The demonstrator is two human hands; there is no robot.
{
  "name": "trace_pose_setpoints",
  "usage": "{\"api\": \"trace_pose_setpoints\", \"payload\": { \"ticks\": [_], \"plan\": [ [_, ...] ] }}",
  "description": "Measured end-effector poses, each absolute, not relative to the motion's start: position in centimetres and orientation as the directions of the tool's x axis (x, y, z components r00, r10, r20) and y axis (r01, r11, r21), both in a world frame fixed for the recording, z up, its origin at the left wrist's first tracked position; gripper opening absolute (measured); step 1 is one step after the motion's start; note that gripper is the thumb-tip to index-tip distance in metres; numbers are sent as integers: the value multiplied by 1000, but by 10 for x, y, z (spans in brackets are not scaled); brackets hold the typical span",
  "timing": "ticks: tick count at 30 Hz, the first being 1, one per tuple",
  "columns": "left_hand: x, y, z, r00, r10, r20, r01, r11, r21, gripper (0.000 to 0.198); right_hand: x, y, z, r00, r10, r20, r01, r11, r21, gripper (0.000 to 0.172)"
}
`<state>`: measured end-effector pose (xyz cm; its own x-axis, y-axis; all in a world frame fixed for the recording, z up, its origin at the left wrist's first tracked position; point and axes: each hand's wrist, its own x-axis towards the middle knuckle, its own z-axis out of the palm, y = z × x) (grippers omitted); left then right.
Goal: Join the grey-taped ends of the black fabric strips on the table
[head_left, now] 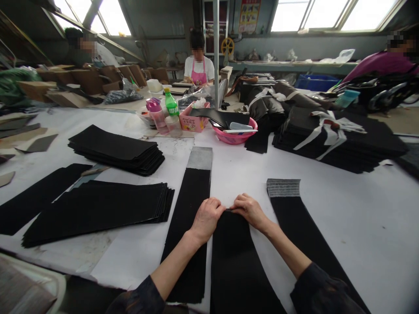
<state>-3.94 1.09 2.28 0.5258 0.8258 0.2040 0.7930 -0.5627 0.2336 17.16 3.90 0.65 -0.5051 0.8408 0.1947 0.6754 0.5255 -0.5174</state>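
Head view: left hand and right hand side by side, each grip pinched on the far edge of the middle black strip. It lies flat on the worktop, between the left grey-tipped strip and the right grey-tipped strip. Risk (my read): an uneven pull skews it onto the left one, just beside.

The left hand and right hand curl, fingertips nearly meeting.

bare forearms, dark sleeves pushed up; hands ungloved
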Motion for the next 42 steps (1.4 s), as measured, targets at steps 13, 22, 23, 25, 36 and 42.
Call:
{"api": "trace_pose_setpoints", "payload": {
  "ticks": [13,22,23,25,36,42],
  "plan": [
    [-37,2,9,603,739,302,769,-638,27,27,175,29,14,-670,703,239,635,709,-306,22],
    [-33,3,2,610,714,344,770,-636,-46,24,180,32,11,-703,651,288,602,759,-246,17],
    [-34,4,2,611,714,344,769,-638,-42,25,181,32,10,-700,651,293,602,759,-249,17],
    [-35,4,3,616,709,342,764,-644,-39,27,182,32,10,-696,652,300,601,758,-253,17],
    [-36,6,8,655,710,258,745,-664,-63,33,192,33,10,-722,642,258,595,766,-244,19],
    [-37,8,12,677,699,230,730,-679,-82,37,203,33,11,-724,637,265,587,771,-248,20]
  ]
}}
